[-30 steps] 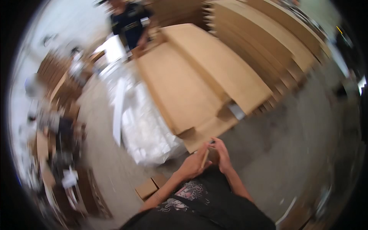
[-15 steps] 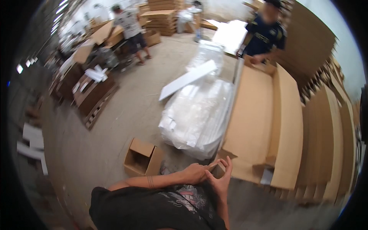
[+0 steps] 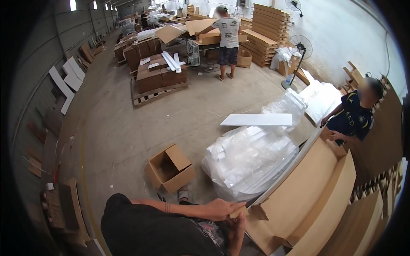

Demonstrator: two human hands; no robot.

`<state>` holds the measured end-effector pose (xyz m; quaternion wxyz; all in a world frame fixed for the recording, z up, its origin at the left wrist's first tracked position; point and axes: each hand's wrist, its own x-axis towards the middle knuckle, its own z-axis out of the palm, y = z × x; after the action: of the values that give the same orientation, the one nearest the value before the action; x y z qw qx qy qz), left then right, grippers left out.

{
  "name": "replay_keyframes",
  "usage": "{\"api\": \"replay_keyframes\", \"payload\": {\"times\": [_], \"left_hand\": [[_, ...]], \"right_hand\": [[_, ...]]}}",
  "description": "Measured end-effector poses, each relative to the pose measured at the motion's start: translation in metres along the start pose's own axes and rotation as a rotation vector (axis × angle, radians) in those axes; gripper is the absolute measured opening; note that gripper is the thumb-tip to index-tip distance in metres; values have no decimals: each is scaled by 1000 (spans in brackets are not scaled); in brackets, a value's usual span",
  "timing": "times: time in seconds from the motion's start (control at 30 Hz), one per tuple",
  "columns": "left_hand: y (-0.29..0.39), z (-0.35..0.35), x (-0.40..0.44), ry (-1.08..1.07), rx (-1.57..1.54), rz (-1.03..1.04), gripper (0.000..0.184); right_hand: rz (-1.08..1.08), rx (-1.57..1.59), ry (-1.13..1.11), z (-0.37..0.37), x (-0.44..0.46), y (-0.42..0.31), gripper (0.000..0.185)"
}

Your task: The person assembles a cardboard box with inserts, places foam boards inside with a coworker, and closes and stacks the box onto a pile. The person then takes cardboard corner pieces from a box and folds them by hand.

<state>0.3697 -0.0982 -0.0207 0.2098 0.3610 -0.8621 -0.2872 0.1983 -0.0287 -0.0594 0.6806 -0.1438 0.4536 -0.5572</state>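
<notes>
In front of my black shirt, my left hand reaches across from the left, with its fingers closed at the top of a small brown cardboard piece. My right hand grips this piece from below. Its exact shape is partly covered by my fingers. Just right of my hands lies a long, open cardboard box, its near flaps standing up. A co-worker in a dark blue shirt stands at its far end, with a hand at the box's edge.
A small open carton sits on the floor near my feet. Plastic-wrapped white panels are beside the long box, with a loose white board on top. Flat cardboard is stacked at right. Another person stands farther back near a loaded pallet.
My view has swung right and up, showing more of the hall. My right hand's fingers, spread before, are now closer around the cardboard piece.
</notes>
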Motion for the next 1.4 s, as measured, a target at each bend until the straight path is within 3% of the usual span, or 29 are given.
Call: {"api": "replay_keyframes", "payload": {"times": [0.07, 0.27, 0.4, 0.47, 0.57, 0.63, 0.7, 0.9, 0.97, 1.0, 1.03, 1.07, 1.17, 1.23, 1.4], "left_hand": [[3, -1, 1, -45, -37, -23, 88], [11, -14, 5, -182, -190, -14, 94], [11, -4, 11, -82, -282, -6, 91], [7, -1, 19, -86, -536, -206, 84], [6, 4, 22, 8, -399, -82, 77], [15, -8, 24, -49, -419, -125, 76], [18, -11, 23, 135, -377, -171, 75], [5, -21, 26, 206, -215, -47, 91], [4, -15, 25, 198, -380, -150, 82], [4, -18, 26, 115, -569, -275, 64], [-4, -13, 26, 132, -786, -224, 51], [-6, -11, 23, 113, -1072, -350, 47], [-9, -14, 15, 184, -1243, -498, 50], [-16, -11, 12, 173, -1268, -516, 49], [-21, -13, 6, 194, -1396, -573, 47]], "right_hand": [[69, 78, -34, -4, -2, 3, 50], [-137, 37, 60, 8, -3, -13, 32], [-223, -44, 65, -15, 1, -17, 27], [-370, -90, 167, -7, 4, -15, 17], [-425, -164, 194, 3, 3, -27, 17], [-388, -128, 219, 5, 6, -30, 20], [-309, -113, 131, 14, 8, -35, 24], [-462, -299, 81, 28, 10, -42, 42], [-467, -228, 60, 49, 0, -54, 39], [-459, -335, 74, 44, 1, -53, 37], [-447, -441, 78, 37, 2, -52, 35], [-386, -389, 121, 42, -2, -58, 31], [-382, -335, 166, 46, -1, -59, 27], [-382, -308, 64, 42, 0, -59, 27], [-321, -189, 53, 49, -5, -52, 29]]}}
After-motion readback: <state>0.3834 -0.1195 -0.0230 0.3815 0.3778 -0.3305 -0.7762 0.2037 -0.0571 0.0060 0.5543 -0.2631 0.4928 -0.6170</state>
